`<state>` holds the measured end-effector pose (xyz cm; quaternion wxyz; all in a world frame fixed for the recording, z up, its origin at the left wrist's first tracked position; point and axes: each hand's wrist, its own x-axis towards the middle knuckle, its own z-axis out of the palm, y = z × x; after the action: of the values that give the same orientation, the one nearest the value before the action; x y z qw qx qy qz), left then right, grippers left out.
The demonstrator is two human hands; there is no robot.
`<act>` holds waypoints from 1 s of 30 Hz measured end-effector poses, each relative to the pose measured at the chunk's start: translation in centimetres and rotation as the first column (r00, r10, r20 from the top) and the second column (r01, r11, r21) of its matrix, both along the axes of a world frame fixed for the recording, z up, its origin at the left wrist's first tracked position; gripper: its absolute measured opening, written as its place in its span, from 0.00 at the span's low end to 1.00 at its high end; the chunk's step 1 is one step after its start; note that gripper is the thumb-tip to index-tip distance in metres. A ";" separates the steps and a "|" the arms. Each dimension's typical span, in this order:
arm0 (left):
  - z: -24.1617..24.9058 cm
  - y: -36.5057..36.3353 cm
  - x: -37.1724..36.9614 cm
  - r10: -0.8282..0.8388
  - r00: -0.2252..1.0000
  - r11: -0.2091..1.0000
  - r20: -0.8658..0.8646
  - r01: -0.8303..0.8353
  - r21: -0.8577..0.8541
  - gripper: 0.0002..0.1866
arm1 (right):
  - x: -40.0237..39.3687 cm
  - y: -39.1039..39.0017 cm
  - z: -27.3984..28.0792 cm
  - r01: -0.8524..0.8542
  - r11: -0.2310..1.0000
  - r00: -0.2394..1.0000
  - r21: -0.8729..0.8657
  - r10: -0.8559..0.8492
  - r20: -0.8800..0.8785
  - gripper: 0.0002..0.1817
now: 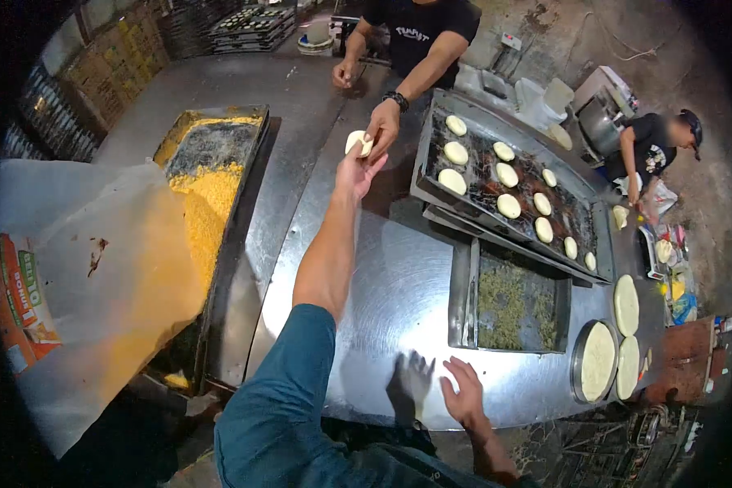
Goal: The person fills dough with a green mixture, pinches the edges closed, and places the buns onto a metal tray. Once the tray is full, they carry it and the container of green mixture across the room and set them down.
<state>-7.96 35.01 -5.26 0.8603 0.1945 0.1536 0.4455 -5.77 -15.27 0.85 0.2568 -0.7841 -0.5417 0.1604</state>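
My left hand stretches far across the steel table and grips a round, pale dough piece by its near edge. A co-worker's hand, with a dark bracelet at the wrist, has its fingers on the same piece from the other side. Low over the table's near edge, my right hand is open with spread fingers and holds nothing. Closest to it is a metal tray scattered with green crumbs. Beyond that, a dark baking tray carries several dough rounds in rows.
A long tray of yellow crumbs lies at left, partly under a translucent plastic sheet. Large flat dough rounds lie at right, one in a round pan. Another person works at far right. Stacked trays stand at the back.
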 end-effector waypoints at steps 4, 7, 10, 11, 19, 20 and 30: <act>-1.4 -2.4 -2.5 0.109 0.982 0.990 -0.155 -0.093 0.106 0.20 | 0.7 16.7 -4.0 0.068 0.976 0.680 0.205 0.105 -0.726 0.17; -1.5 -5.2 -7.8 0.283 0.843 0.952 -0.457 -0.189 0.240 0.14 | 2.0 29.3 -3.3 -0.259 0.898 0.914 0.356 0.347 -0.210 0.20; -1.4 -10.1 -14.5 0.314 0.790 0.945 -0.527 -0.207 0.252 0.11 | 4.3 35.3 -7.1 -0.384 0.893 0.923 0.233 0.369 0.107 0.24; -3.0 -11.8 -16.8 0.309 0.762 0.948 -0.568 -0.198 0.250 0.11 | 4.9 35.5 -8.1 -0.352 0.928 0.909 0.118 0.309 0.280 0.25; -3.8 -25.6 -19.9 -0.029 0.816 0.996 -0.578 -0.022 -0.082 0.18 | -3.9 14.6 0.4 -0.471 0.882 0.875 0.018 0.464 0.141 0.26; -2.8 -27.0 -18.3 -0.116 0.819 0.993 -0.562 0.088 -0.077 0.18 | -5.1 13.8 2.7 -0.529 0.845 0.822 0.071 0.491 0.287 0.25; 7.0 -32.3 -14.1 -0.232 0.782 0.900 -0.578 0.398 0.178 0.18 | -6.2 9.4 5.1 0.293 0.917 0.837 0.271 -0.109 -0.536 0.16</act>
<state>-22.03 2.68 1.77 0.8055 0.4597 0.2888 0.2376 -11.97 -5.88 5.91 0.5386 -0.7099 -0.3869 0.2373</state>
